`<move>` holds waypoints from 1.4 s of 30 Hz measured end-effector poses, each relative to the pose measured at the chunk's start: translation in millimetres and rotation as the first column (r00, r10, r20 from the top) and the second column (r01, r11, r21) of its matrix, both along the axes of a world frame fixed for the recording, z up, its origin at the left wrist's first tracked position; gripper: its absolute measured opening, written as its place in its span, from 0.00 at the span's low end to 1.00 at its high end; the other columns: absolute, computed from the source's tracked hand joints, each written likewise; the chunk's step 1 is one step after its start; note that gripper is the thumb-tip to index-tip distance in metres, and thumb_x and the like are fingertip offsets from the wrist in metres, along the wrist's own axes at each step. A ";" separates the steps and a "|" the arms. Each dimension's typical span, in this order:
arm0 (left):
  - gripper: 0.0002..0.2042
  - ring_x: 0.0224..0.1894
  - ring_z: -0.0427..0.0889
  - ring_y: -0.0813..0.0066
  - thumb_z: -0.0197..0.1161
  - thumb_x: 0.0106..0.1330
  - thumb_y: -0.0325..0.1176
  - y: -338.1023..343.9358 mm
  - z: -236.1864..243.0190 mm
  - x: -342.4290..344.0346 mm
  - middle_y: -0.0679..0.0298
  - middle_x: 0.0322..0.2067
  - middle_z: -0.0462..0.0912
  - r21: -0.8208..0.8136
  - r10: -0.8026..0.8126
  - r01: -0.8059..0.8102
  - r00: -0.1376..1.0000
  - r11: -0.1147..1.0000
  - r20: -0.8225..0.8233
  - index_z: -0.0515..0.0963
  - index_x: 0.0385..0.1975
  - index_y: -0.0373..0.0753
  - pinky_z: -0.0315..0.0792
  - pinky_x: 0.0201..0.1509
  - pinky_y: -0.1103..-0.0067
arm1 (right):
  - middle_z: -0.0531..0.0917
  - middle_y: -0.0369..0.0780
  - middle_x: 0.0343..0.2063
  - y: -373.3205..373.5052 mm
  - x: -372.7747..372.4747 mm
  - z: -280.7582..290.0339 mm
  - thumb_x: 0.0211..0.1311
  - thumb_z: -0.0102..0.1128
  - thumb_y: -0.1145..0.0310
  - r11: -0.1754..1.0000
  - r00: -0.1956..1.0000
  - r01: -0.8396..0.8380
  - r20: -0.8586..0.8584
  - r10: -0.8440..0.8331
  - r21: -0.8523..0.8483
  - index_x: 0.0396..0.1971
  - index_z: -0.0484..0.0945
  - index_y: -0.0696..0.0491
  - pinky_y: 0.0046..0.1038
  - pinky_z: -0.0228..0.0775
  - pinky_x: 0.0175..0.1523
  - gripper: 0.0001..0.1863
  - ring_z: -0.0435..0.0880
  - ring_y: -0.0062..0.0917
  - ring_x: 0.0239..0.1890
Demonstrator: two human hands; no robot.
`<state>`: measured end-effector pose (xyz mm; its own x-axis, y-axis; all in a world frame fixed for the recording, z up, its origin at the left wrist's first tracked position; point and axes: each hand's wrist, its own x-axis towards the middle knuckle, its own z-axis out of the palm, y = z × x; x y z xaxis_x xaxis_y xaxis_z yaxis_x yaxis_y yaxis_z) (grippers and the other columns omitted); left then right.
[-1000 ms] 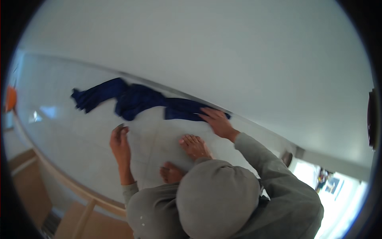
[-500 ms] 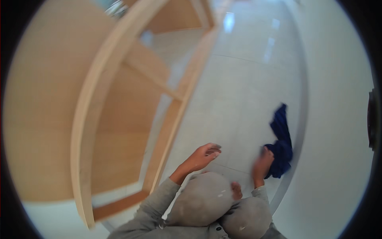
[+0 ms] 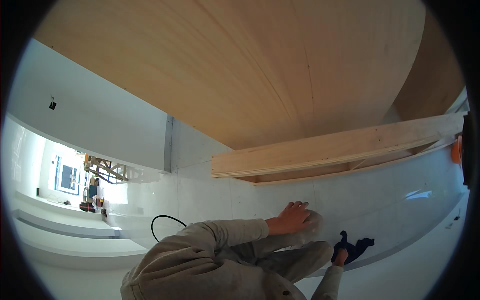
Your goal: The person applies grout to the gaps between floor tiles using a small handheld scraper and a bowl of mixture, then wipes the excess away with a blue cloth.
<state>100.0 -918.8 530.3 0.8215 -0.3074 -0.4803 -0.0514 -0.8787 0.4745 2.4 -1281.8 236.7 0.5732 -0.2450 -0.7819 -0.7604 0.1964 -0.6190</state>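
My left hand (image 3: 294, 218) rests on my bent knee, its back up and the fingers laid over the knee, with nothing seen in it. Low on the right, my right hand (image 3: 341, 257) is closed on a dark navy cloth (image 3: 356, 249). The cloth lies bunched on the pale tiled floor, with one end sticking up and another reaching out to the right. Part of my right hand's fingers is hidden by the cloth.
A large plywood panel (image 3: 240, 75) rises ahead, above a long low wooden frame (image 3: 300, 159) on the glossy floor (image 3: 280, 195). A black cable (image 3: 160, 218) curves at my left. An orange bucket-like thing (image 3: 456, 150) shows at the far right; a wooden trestle (image 3: 107, 170) stands far left.
The view has swung left, so the wooden piece now lies across the front. My left hand has come from the air onto my knee. My right hand has closed on the cloth.
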 end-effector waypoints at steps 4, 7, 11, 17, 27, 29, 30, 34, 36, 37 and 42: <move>0.17 0.65 0.72 0.46 0.64 0.68 0.38 10.3 54.1 -8.3 0.46 0.61 0.74 0.219 -0.136 0.108 0.984 0.970 0.118 0.79 0.51 0.34 0.71 0.65 0.57 | 0.79 0.35 0.26 8.9 -26.0 173.5 0.52 0.47 0.75 0.971 0.985 -0.145 0.065 0.160 -0.191 0.41 0.82 0.64 0.28 0.66 0.33 0.19 0.74 0.22 0.26; 0.19 0.65 0.72 0.46 0.68 0.64 0.36 3.7 115.7 -12.8 0.47 0.60 0.75 -0.126 -0.138 0.130 0.989 0.983 -0.052 0.79 0.52 0.35 0.74 0.62 0.55 | 0.80 0.37 0.27 -12.2 -38.3 296.2 0.46 0.50 0.76 0.910 0.939 -0.322 0.032 0.342 -0.261 0.46 0.81 0.64 0.27 0.71 0.35 0.23 0.78 0.24 0.27; 0.30 0.65 0.72 0.46 0.72 0.59 0.39 -20.6 145.6 -49.4 0.48 0.65 0.70 -0.303 -0.286 0.206 0.925 0.930 -0.249 0.72 0.61 0.35 0.75 0.59 0.53 | 0.82 0.40 0.28 23.9 -15.5 508.5 0.49 0.50 0.70 0.815 0.832 -0.541 0.007 0.555 -0.209 0.47 0.80 0.62 0.29 0.73 0.34 0.24 0.80 0.26 0.27; 0.45 0.68 0.66 0.48 0.77 0.54 0.40 -43.8 239.6 -74.1 0.53 0.70 0.63 -0.525 0.025 0.075 0.983 0.848 0.181 0.59 0.71 0.40 0.70 0.60 0.51 | 0.85 0.44 0.29 146.9 25.2 812.9 0.53 0.50 0.62 0.699 0.699 -0.711 0.029 0.714 -0.080 0.49 0.80 0.60 0.31 0.77 0.32 0.25 0.84 0.29 0.27; 0.13 0.50 0.75 0.51 0.71 0.57 0.27 132.1 368.4 -82.1 0.53 0.42 0.72 -0.857 0.434 -0.242 0.900 0.455 -0.024 0.77 0.40 0.32 0.69 0.54 0.63 | 0.83 0.41 0.34 165.2 108.5 848.0 0.37 0.52 0.78 0.390 0.419 -0.744 0.077 0.905 -0.543 0.50 0.79 0.65 0.27 0.73 0.41 0.31 0.82 0.27 0.34; 0.15 0.50 0.75 0.50 0.71 0.57 0.28 159.1 398.3 -87.5 0.52 0.43 0.72 -0.893 0.414 -0.201 0.910 0.403 -0.019 0.76 0.42 0.31 0.70 0.55 0.63 | 0.84 0.43 0.35 180.8 117.7 803.3 0.40 0.53 0.81 0.205 0.254 -0.813 -0.015 0.967 -0.545 0.50 0.80 0.63 0.30 0.77 0.46 0.29 0.85 0.31 0.38; 0.16 0.51 0.75 0.49 0.71 0.57 0.28 164.3 415.2 -89.7 0.52 0.44 0.72 -0.910 0.400 -0.177 0.916 0.374 -0.014 0.75 0.43 0.30 0.70 0.55 0.63 | 0.85 0.45 0.34 187.8 120.3 771.3 0.43 0.54 0.82 0.176 0.192 -0.798 0.034 0.981 -0.577 0.48 0.81 0.61 0.32 0.78 0.48 0.26 0.86 0.34 0.39; 0.20 0.54 0.75 0.48 0.71 0.58 0.27 203.9 474.6 -109.2 0.50 0.47 0.71 -0.921 0.346 -0.064 0.935 0.383 0.079 0.71 0.47 0.28 0.69 0.58 0.64 | 0.84 0.47 0.48 298.5 88.9 723.2 0.49 0.65 0.75 -0.098 -0.104 -0.920 -0.006 0.995 -0.380 0.54 0.78 0.59 0.38 0.75 0.56 0.27 0.84 0.36 0.52; 0.21 0.54 0.74 0.51 0.71 0.59 0.28 223.4 502.9 -120.0 0.50 0.48 0.70 -0.961 0.368 -0.105 0.930 0.257 -0.004 0.70 0.48 0.27 0.69 0.58 0.65 | 0.82 0.47 0.51 355.3 69.7 715.2 0.49 0.68 0.73 -0.105 -0.171 -0.909 0.131 0.976 -0.402 0.57 0.76 0.57 0.39 0.74 0.58 0.30 0.82 0.36 0.55; 0.23 0.51 0.73 0.56 0.72 0.59 0.30 238.3 514.1 -123.8 0.53 0.48 0.70 -0.973 0.404 -0.066 0.914 0.223 0.031 0.70 0.50 0.28 0.69 0.57 0.65 | 0.81 0.47 0.52 381.9 63.3 716.4 0.49 0.70 0.72 -0.098 -0.193 -0.903 0.190 0.963 -0.419 0.58 0.75 0.57 0.39 0.73 0.59 0.32 0.81 0.37 0.56; 0.16 0.45 0.75 0.62 0.70 0.59 0.30 356.0 563.9 -133.7 0.56 0.43 0.73 -0.987 0.567 -0.102 0.824 0.122 -0.015 0.72 0.40 0.29 0.69 0.51 0.70 | 0.77 0.48 0.59 511.1 63.2 738.6 0.49 0.77 0.66 -0.023 -0.258 -0.857 0.391 0.884 -0.514 0.64 0.70 0.54 0.40 0.69 0.63 0.40 0.76 0.38 0.63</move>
<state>-33.8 -562.8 1094.2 0.9760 0.0365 0.2149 -0.2171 0.2499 0.9436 65.6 -770.7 975.3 0.4102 0.8779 -0.2472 0.3036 -0.3870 -0.8707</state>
